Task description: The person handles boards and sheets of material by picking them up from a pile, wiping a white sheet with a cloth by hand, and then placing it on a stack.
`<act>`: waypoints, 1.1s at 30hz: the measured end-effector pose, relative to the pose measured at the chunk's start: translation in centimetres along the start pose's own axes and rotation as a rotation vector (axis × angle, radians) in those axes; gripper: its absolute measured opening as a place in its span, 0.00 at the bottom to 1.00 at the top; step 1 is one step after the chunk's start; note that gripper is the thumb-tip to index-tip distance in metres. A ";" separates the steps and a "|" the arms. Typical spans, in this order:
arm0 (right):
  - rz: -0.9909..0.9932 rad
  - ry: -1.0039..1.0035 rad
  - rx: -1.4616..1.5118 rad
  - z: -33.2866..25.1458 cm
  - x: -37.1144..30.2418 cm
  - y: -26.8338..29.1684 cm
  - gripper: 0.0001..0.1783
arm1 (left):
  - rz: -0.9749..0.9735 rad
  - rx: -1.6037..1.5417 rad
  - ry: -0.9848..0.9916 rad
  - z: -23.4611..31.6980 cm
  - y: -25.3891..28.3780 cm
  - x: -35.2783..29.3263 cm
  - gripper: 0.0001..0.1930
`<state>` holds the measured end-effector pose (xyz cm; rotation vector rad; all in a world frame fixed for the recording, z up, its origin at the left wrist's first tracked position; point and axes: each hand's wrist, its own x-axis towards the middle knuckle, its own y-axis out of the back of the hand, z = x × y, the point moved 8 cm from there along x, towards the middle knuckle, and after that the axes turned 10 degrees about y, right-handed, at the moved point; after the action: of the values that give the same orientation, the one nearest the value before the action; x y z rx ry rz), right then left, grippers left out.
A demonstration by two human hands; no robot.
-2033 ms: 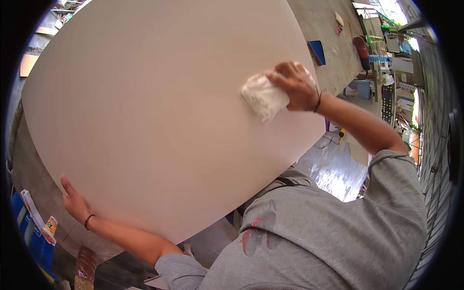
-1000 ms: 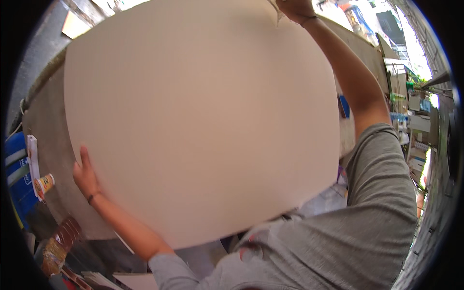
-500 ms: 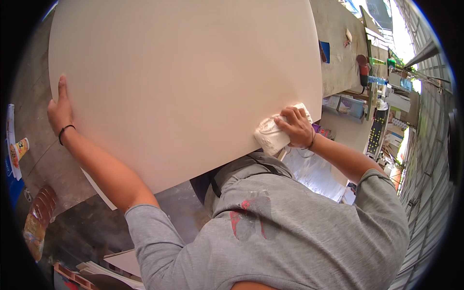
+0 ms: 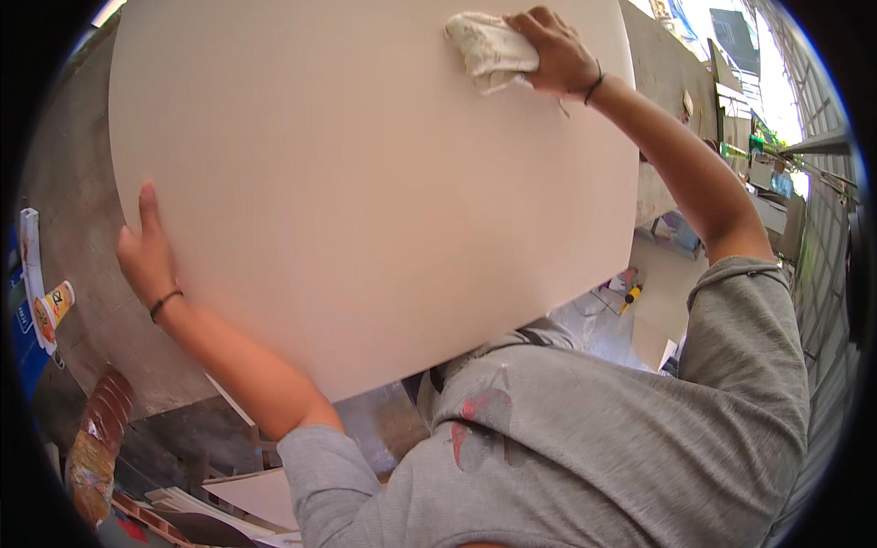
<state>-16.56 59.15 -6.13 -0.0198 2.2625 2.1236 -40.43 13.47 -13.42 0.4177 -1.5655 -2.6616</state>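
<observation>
A large pale, smooth board (image 4: 384,210) lies in front of me. At its left edge, my left hand (image 4: 149,251) grips it, the thumb on top and the fingers curled over the side, partly hidden. My right hand (image 4: 559,57) is stretched out to the far right part of the board. It is closed round a bunched white cloth (image 4: 493,50), which rests against the board's surface.
A grey worktable (image 4: 73,192) extends past the board's left side. On it stands a paper cup (image 4: 57,303) beside a white strip (image 4: 32,265). A wrapped brown duct-like tube (image 4: 102,429) is at the lower left, near stacked panels (image 4: 251,498). A yellow-handled tool (image 4: 630,297) lies at right.
My right hand has moved the cloth from the board's near right corner up to its far right part. My left hand keeps its hold on the left edge while the view has shifted slightly.
</observation>
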 end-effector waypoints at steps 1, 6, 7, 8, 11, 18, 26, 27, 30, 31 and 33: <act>-0.007 -0.034 0.000 0.4 2.0 0.9 0.24 | 0.005 0.004 -0.002 0.3 0.2 -0.4 0.45; -0.001 -0.109 -0.022 7.5 8.5 0.7 0.24 | -0.031 0.003 -0.017 0.9 -0.4 -1.8 0.42; -0.014 -0.112 -0.015 8.4 9.6 0.5 0.24 | -0.026 0.001 -0.007 0.8 0.0 -2.1 0.41; 0.015 -0.097 0.010 9.2 10.9 0.6 0.25 | -0.023 0.000 0.001 0.8 0.2 -2.3 0.41; 0.019 -0.141 -0.036 11.2 14.6 1.4 0.24 | -0.006 -0.002 0.040 0.2 0.6 -2.5 0.41; -0.085 -0.334 -0.010 19.2 19.6 -0.8 0.24 | 0.024 0.025 0.028 0.9 0.1 -1.5 0.40; 0.437 -0.241 -0.070 9.1 6.5 1.4 0.33 | -0.016 0.061 0.028 0.4 -0.1 -1.1 0.43; 0.343 -0.203 -0.066 5.9 3.0 0.2 0.35 | -0.040 0.074 0.056 0.0 -0.4 -0.6 0.45; 0.061 -0.110 0.008 -6.1 -9.8 -2.2 0.43 | 0.052 0.057 0.001 -0.9 -0.6 0.7 0.50; -0.056 -0.118 0.045 -10.6 -13.4 -2.3 0.42 | 0.029 0.070 0.013 -1.0 -0.7 1.0 0.51; -0.147 -0.146 0.137 -17.3 -19.7 -2.3 0.43 | -0.028 0.071 -0.007 0.0 -1.4 1.3 0.51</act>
<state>2.91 41.42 -6.64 -0.0256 2.2412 1.8324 -41.55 14.00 -14.90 0.4366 -1.6727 -2.6368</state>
